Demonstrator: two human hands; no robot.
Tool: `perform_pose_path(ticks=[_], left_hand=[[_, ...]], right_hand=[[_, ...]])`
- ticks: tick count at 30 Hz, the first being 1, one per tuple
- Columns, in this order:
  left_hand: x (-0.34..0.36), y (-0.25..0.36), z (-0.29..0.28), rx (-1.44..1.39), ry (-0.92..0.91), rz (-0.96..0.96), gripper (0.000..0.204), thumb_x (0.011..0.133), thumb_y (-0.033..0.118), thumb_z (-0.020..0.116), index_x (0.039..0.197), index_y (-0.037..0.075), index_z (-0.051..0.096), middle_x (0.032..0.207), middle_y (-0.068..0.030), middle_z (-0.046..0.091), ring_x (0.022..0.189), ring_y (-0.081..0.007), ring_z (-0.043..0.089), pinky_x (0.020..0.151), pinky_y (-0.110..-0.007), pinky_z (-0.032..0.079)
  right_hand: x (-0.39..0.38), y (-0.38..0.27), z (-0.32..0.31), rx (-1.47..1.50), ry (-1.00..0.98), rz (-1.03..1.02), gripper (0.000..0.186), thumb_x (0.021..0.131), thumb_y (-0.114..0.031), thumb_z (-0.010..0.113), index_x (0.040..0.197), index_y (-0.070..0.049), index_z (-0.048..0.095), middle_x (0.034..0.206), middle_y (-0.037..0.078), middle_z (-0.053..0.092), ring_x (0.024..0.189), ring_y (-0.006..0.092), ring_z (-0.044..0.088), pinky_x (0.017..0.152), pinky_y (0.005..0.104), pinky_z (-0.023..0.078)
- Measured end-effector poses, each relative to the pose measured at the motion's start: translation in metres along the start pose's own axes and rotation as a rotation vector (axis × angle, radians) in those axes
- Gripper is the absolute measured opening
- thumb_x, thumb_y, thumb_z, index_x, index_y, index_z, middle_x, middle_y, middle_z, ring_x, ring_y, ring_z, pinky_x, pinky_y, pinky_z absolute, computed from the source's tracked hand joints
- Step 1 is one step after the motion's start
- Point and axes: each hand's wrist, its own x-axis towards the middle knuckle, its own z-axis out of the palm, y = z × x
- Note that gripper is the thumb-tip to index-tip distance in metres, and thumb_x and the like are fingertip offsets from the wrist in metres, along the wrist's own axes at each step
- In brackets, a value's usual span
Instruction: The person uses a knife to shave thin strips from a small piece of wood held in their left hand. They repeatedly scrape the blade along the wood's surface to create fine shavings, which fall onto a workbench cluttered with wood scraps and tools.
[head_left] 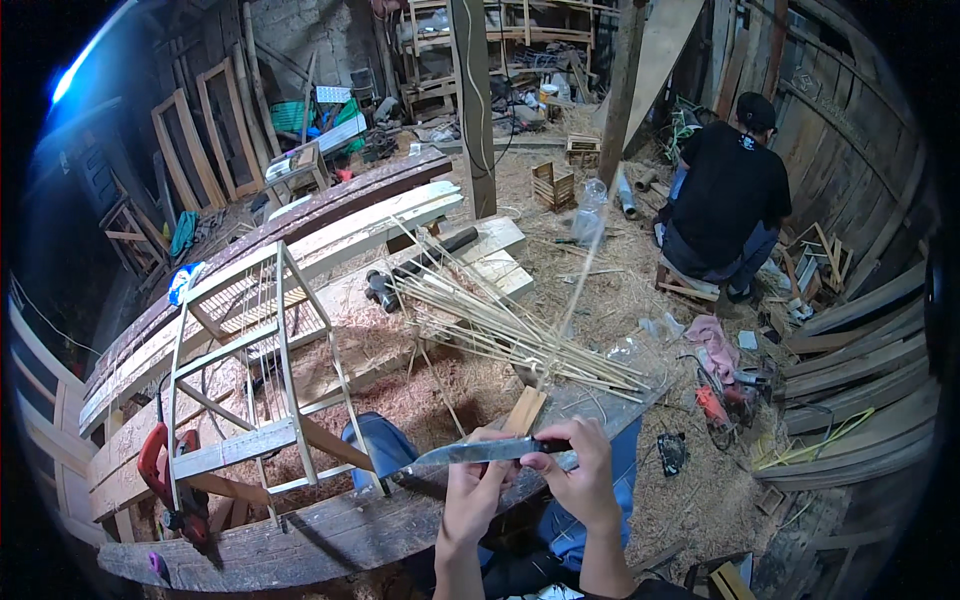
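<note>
knife handle [551, 445]: partly covered by right hand [582, 472] | wooden strip [525, 409]: lower end hidden | left forearm [458, 568]: cropped below

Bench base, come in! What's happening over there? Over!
Right grip: closed round knife handle, blade pointing left. Left grip: behind the blade, its hold unclear. Thin sticks strewn just beyond, wooden frame standing left.

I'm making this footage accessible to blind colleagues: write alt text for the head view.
A person's bare right hand grips a dark-handled metal knife, its blade crossing in front of the bare left hand. Thin pale wooden strips lie bundled beyond, an open pale wooden frame stands at left, and a co-worker in a black shirt sits at right.
</note>
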Motion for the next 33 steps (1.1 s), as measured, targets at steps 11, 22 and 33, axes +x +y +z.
perform_pose_path(ticks=[11,22,33], left_hand=[[-0.01,0.005,0.002,0.324,-0.027,0.055,0.012,0.101,0.004,0.05,0.112,0.001,0.053,0.095,-0.0003,0.054,0.086,-0.0061,0.049,0.073,-0.022,0.041],[-0.004,0.006,-0.003,0.194,-0.056,0.022,0.01,0.1,0.007,0.052,0.109,0.002,0.052,0.084,0.0029,0.05,0.072,-0.0027,0.042,0.061,-0.019,0.033],[0.001,0.012,-0.005,-0.002,-0.051,-0.137,0.016,0.104,0.017,0.048,0.111,0.003,0.05,0.076,-0.0016,0.049,0.06,-0.004,0.037,0.05,-0.019,0.029]], right_hand=[[-0.01,0.013,0.004,0.074,0.036,-0.088,0.041,0.072,-0.039,0.082,0.089,-0.01,0.059,0.082,0.005,0.068,0.075,0.0242,0.062,0.077,0.0375,0.041],[0.001,0.033,-0.002,-0.082,0.128,-0.161,0.037,0.071,-0.039,0.082,0.091,-0.014,0.064,0.079,-0.002,0.067,0.078,0.02,0.059,0.078,0.0351,0.038],[-0.018,0.065,-0.022,0.069,0.478,0.259,0.041,0.087,-0.041,0.074,0.099,-0.003,0.062,0.093,0.006,0.059,0.085,0.0185,0.056,0.079,0.0313,0.046]])
